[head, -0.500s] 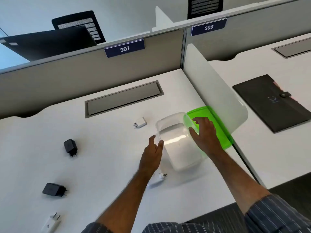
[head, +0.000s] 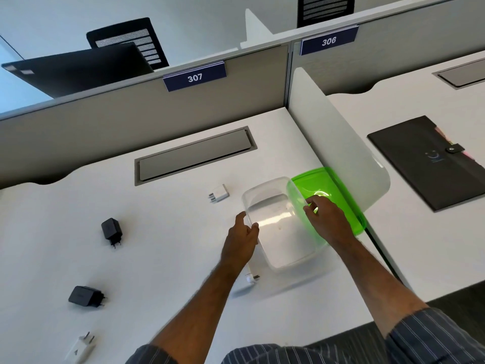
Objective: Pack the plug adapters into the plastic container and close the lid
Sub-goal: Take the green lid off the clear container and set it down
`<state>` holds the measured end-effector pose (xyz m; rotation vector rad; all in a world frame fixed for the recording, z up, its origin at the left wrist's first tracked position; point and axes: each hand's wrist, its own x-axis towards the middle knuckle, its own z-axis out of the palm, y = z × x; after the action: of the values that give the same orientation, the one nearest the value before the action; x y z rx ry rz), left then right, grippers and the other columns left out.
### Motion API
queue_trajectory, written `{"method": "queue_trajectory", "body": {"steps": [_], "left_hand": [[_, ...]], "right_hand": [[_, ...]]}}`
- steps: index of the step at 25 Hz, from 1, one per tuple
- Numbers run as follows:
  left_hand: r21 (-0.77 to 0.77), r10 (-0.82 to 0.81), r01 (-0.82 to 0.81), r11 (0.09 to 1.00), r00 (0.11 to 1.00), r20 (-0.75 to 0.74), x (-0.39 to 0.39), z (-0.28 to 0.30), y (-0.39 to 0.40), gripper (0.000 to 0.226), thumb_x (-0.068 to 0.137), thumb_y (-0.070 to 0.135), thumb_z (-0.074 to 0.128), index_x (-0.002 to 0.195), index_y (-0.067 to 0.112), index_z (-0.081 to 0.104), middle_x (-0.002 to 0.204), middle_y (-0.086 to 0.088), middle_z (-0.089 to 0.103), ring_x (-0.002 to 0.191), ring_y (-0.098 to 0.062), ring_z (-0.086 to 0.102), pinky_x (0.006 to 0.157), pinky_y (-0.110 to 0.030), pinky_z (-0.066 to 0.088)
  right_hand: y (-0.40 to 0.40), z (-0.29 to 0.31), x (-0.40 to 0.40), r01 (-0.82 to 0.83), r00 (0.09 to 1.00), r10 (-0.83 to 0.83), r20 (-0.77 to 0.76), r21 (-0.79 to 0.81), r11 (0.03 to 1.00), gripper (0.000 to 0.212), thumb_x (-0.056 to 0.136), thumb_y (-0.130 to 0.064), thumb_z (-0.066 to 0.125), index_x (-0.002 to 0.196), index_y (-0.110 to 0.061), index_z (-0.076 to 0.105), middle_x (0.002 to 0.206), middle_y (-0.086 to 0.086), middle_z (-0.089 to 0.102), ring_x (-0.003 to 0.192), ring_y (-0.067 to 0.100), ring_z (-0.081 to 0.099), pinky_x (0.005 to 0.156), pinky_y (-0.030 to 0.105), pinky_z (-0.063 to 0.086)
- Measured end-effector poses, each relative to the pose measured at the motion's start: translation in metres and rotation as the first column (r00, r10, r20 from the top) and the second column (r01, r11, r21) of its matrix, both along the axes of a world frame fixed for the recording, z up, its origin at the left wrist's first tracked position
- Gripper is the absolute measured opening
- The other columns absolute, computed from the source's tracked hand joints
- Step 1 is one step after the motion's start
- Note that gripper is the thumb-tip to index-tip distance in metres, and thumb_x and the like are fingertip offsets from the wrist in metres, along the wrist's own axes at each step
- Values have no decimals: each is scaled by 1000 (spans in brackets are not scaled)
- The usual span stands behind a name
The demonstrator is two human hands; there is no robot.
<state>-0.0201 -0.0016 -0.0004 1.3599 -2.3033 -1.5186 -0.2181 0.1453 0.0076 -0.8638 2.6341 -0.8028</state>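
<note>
We are reaching both forearms up from six o'clock across the white counter [head: 162, 222] toward the clear plastic container [head: 280, 227], which is sitting open, with nothing in it, just right of the centre of the view. Our left hand [head: 242, 239] is resting against the container's nine o'clock rim, wrist straight, thumb pointing toward twelve o'clock and fingers curling loosely on the edge; this grip is closing lightly on the rim. Our right hand [head: 328, 219] is arching over the container's three o'clock rim, palm down, fingers bent and pressing on the green lid [head: 338, 185]. The lid is tilting up against that rim and extending toward two o'clock, beside the white divider panel [head: 338, 143]. We cannot tell whether the right grip is pinching the lid or only pressing on it.

The plug adapters are all lying outside the container. A white adapter [head: 220, 193] is sitting near the container at ten o'clock, pins pointing toward nine. Another white adapter [head: 249, 281] is lying partly under our left forearm at six o'clock of the container, touching or just beside its base. Well apart at nine o'clock, a black adapter [head: 112, 230] is standing with pins toward six, and a second black adapter [head: 85, 296] is lying at eight o'clock. A third white adapter [head: 82, 346] is resting near the lower left edge of the view.
</note>
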Motion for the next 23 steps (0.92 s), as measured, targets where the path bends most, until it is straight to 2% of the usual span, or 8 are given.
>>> {"method": "queue_trajectory", "body": {"steps": [5,9,17,23], "left_hand": [[15,0,0,1000,1000,-12,0,7,-6,49,100,40,50,147,29,41,87,4,78,87,-14,76,91,-45,61],[16,27,-26,1000,997,-71,7,16,-9,51,100,42,51,149,32,41,87,4,78,85,-11,76,90,-47,62],[-32,105,-111,993,984,-146,40,38,-32,46,101,34,52,146,28,48,83,-1,78,82,-15,76,87,-46,62],[-71,163,-174,982,977,-135,81,42,-55,43,102,35,52,145,31,49,80,-1,75,82,-17,75,86,-44,62]], "right_hand": [[-4,3,-2,4,1000,-4,-10,-54,999,18,94,-24,63,109,-17,67,98,0,67,80,23,62,75,37,49],[-9,14,-1,0,1000,-2,-20,-100,995,16,93,-27,63,108,-22,67,95,-6,63,71,14,53,68,29,39],[-36,40,24,-78,997,73,-35,-165,983,17,92,-26,66,108,-20,68,94,-6,64,76,13,54,71,29,43],[-64,44,59,-136,991,135,-15,-183,974,17,91,-23,67,107,-16,69,91,-6,63,79,19,60,75,35,49]]}}
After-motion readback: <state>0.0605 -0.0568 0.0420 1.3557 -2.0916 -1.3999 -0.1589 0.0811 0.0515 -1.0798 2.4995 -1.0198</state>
